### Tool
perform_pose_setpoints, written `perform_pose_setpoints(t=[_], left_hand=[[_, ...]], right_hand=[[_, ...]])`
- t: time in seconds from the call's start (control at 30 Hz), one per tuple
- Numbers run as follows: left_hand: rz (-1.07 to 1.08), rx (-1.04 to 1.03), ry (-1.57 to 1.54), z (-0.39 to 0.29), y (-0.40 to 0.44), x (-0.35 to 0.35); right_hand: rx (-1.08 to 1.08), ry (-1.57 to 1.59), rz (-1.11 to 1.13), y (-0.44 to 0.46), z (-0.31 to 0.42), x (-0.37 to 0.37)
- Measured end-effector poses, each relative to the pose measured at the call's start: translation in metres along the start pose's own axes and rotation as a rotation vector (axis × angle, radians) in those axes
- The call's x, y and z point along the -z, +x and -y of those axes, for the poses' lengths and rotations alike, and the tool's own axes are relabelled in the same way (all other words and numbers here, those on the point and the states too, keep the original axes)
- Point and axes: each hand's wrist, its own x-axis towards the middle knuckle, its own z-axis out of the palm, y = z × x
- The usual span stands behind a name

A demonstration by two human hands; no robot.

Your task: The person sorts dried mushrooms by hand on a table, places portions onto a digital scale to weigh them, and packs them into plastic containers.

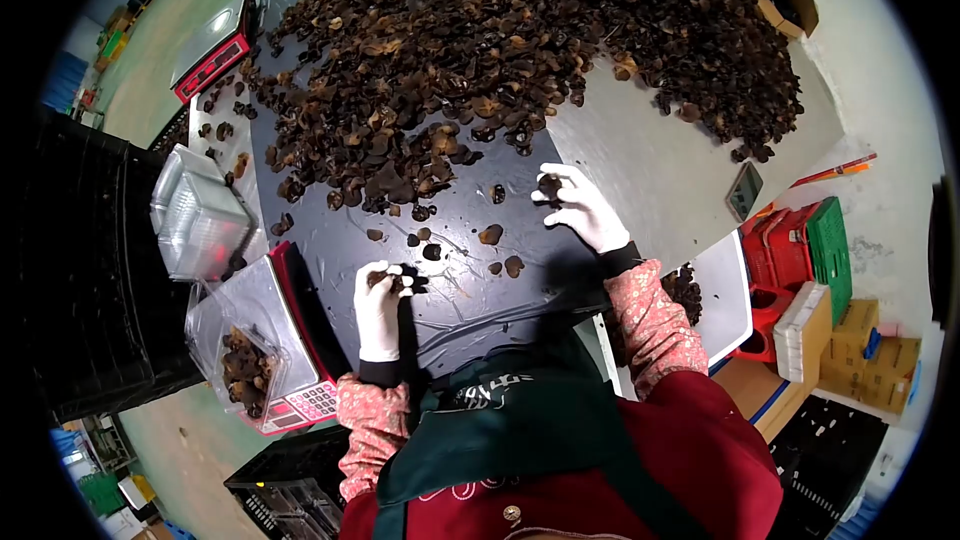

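My left hand [378,312], in a white glove, is closed around a dark piece of wood ear mushroom [379,281] low over the dark sheet on the table. To the right, my right hand [588,212], also gloved, pinches another dark wood ear mushroom [549,187] between thumb and fingers. Several loose pieces lie between the hands, among them a brown wood ear mushroom [490,234]. Beyond them spreads a large heap of wood ear mushrooms [450,60].
At left, a scale [300,340] bears a clear plastic box [215,340] of mushrooms. Stacked clear boxes [195,200] stand behind it, near a second scale [215,45]. A phone [744,190] lies at right. Below it are a white tray [735,285] and red crates [785,250].
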Motion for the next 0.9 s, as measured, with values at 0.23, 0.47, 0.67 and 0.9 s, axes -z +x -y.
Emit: perform_pose_setpoints(t=[0.23, 0.47, 0.67, 0.9], left_hand=[[-0.022, -0.037, 0.196, 0.003, 0.01, -0.007], [-0.164, -0.37, 1.449, 0.044, 0.03, -0.043], [-0.18, -0.659, 1.156, 0.059, 0.024, -0.028], [-0.021, -0.024, 0.313, 0.026, -0.008, -0.059]], right_hand=[[0.054, -0.844, -0.178, 0.049, -0.035, -0.017], [0.304, -1.355, -0.028, 0.065, -0.065, -0.028], [0.311, -1.253, 0.167, 0.028, -0.053, -0.045], [0.442, -1.168, 0.172, 0.025, -0.051, -0.031]])
